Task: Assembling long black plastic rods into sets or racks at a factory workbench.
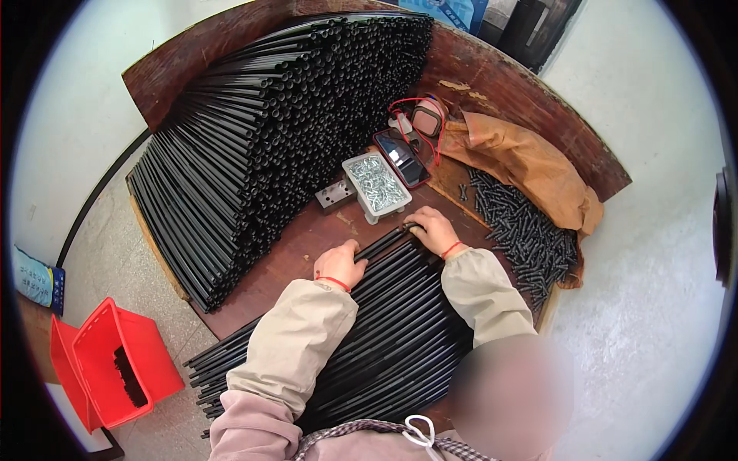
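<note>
My left hand (338, 263) is closed around a black tube (380, 243) lying at the far edge of a row of similar black tubes (377, 330). At the tube's right end, the fingers of my right hand (433, 230) pinch it. Whether a small part sits in that end is hidden by the fingertips. Just beyond my hands stands a grey plastic box (390, 212) of small silvery screws (375, 181). A metal block (335, 197) with holes lies against its left side.
A tall stack of black tubes (284, 115) fills the back left. Rightward lie a phone (401, 157), a red cable (440, 146), brown sheeting (530, 157) and a heap of black ribbed parts (526, 238). A wooden board (569, 142) borders the table; a red bin (157, 353) stands lower left.
</note>
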### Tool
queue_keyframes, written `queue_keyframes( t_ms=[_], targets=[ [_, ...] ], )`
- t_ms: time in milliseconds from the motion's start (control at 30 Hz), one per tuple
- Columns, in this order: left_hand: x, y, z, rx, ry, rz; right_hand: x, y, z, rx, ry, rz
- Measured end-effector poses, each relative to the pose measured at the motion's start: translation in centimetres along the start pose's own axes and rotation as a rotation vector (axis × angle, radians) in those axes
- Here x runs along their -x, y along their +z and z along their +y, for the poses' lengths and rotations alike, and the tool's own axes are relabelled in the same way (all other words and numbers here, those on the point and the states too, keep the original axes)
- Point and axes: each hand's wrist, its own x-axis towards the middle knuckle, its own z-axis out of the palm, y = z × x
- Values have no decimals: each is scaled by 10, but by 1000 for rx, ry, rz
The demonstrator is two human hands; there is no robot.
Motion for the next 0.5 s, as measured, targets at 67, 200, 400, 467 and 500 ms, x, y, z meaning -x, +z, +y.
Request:
queue_keyframes(
  t_ms=[67, 200, 400, 467, 500],
  targets=[
    [0, 0, -1, -5, 3, 10, -2, -2, 3, -28, -10, -40],
    [0, 1, -3, -19, 13, 32, -7, -7, 5, -114, -36, -162],
    [-1, -1, -4, -12, 5, 29, -6, -9, 1, -348, 106, -100],
    [-1, -2, -4, -2, 4, 39, -1, -13, 9, -223, 104, -1],
    [-1, -2, -4, 3, 3, 45, 1, -13, 12, -161, 102, 49]
  ],
)
